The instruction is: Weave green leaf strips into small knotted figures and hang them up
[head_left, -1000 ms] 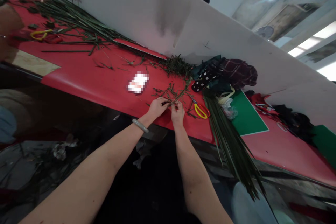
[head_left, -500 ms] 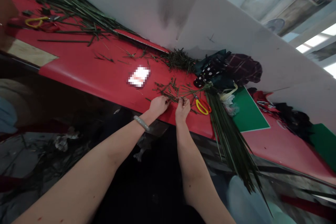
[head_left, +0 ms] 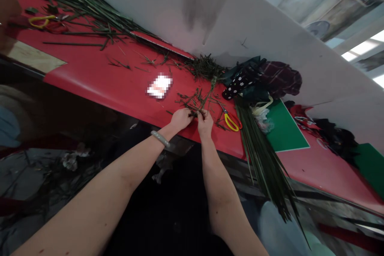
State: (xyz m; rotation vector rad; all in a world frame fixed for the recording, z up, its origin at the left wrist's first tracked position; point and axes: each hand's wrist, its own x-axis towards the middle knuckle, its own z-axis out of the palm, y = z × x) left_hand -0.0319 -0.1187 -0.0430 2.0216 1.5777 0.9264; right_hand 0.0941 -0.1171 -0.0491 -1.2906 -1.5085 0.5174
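My left hand is closed at the red table's front edge, its fingertips pinching a green leaf strip. Close beside it, my right hand pinches the same leaf piece. The strip runs up and away from the fingers toward the back of the table; the part between my fingertips is too small to make out. Short leaf cuttings lie scattered around both hands. Scissors with yellow and red handles rest just right of my right hand. A bundle of long green leaves hangs over the edge beyond them.
A blurred-out bright rectangle lies on the red tabletop. Against the white partition sit a leaf pile and dark plaid cloth. More long leaves and scissors are at left, near another person's arm.
My right hand has moved slightly left, closer to my left hand. The leaf strip, which pointed right toward the leaf bundle, now points up toward the back of the table.
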